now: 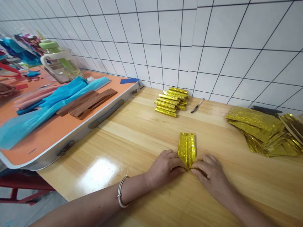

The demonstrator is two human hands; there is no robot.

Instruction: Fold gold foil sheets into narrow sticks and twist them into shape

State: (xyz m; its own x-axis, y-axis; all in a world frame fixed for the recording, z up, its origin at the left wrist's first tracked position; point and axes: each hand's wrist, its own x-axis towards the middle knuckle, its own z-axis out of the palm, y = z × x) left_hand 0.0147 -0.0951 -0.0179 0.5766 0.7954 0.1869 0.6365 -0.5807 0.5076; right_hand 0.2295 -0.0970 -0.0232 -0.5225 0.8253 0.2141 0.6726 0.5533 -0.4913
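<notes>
Wooden table [138, 137], creased gold foil sheet [187, 145].
My left hand [165, 166] and right hand [210, 173] pinch its 6 o'clock edge; uneven pull could skew or tear it.

Sheet [187, 146] before strips [168, 101] and pen [197, 105]; stack [267, 130] right

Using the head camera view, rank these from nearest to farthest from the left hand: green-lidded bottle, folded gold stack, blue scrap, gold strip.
1. Gold strip: touching the left hand.
2. Folded gold stack: farther back on the wooden table.
3. Blue scrap: back left, at the orange tabletop's far corner.
4. Green-lidded bottle: farthest, well to the left.
</notes>
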